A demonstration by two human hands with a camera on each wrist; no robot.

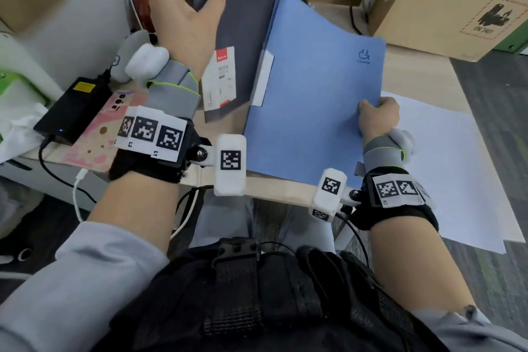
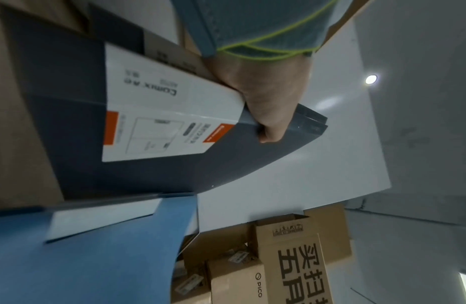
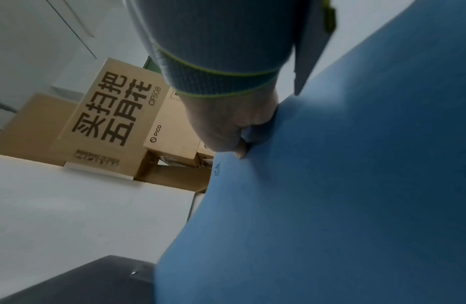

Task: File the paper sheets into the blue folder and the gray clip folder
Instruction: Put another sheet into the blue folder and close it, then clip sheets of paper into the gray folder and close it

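Head view: hands (image 1: 185, 8) gripping folders (image 1: 314, 100)

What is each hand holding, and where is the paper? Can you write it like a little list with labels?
left hand: grips the gray clip folder near its top edge, thumb on the front
gray clip folder: held up off the desk, white and orange label on its cover
right hand: pinches the right edge of the blue folder
blue folder: closed, its right side lifted
paper sheets: lying on the desk to the right, not filed yet
behind: cardboard boxes
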